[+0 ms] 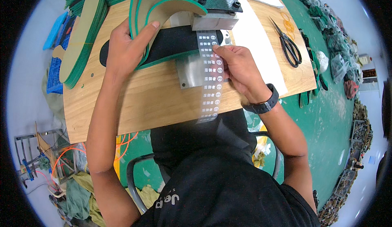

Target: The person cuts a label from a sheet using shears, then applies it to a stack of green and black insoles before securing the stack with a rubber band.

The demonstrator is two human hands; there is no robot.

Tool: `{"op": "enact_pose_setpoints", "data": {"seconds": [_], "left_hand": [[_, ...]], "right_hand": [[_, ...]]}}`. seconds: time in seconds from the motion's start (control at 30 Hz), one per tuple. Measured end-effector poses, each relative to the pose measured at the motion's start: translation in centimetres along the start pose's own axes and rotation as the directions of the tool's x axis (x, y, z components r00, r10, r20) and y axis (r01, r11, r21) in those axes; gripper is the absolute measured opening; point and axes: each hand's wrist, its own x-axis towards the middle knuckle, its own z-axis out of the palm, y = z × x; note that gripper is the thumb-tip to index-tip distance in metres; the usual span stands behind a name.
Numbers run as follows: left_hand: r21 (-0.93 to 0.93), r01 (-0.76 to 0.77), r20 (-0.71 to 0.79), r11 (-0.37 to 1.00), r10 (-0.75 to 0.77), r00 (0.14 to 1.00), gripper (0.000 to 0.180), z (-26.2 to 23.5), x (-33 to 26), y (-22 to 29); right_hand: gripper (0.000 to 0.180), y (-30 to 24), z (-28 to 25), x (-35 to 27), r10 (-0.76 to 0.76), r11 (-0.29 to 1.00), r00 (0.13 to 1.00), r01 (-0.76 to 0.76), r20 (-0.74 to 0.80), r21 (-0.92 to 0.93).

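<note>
Across the black insole (173, 39) lies the strip (209, 79), seemingly light, slippery, which the right hand (241, 67) pinches at its edge, a sensible hold, while the left hand (125, 52) clasps bent, springy-looking insoles (173, 8).

Ref: press (215, 22) on bench (151, 100) | label strip (209, 78): in frt of press | single insole (171, 38): frt-L | metal plate (189, 75): frt, under strip | insole stack (76, 51): far L | sheet (258, 53): just R | scissors (290, 49): farther R

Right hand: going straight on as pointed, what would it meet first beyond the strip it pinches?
Probably the press's metal block, though depth is unclear; the right hand might pass beneath, over the black insole.
</note>
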Motion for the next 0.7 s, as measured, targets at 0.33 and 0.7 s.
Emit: {"op": "enact_pose_setpoints", "data": {"seconds": [0.33,0.7], "left_hand": [[0.060,-0.031,-0.012,0.998,0.032,0.999,0.031,-0.1,0.0,-0.8],[0.325,-0.100,0.162,0.940,0.048,0.986,0.036,0.9,-0.2,0.5]], "right_hand": [[0.025,-0.1,0.3,1.0,-0.020,0.999,1.000,0.019,-0.006,-0.033],[0.028,0.2,0.3,1.1,-0.017,0.998,0.999,0.015,-0.029,-0.066]]}}
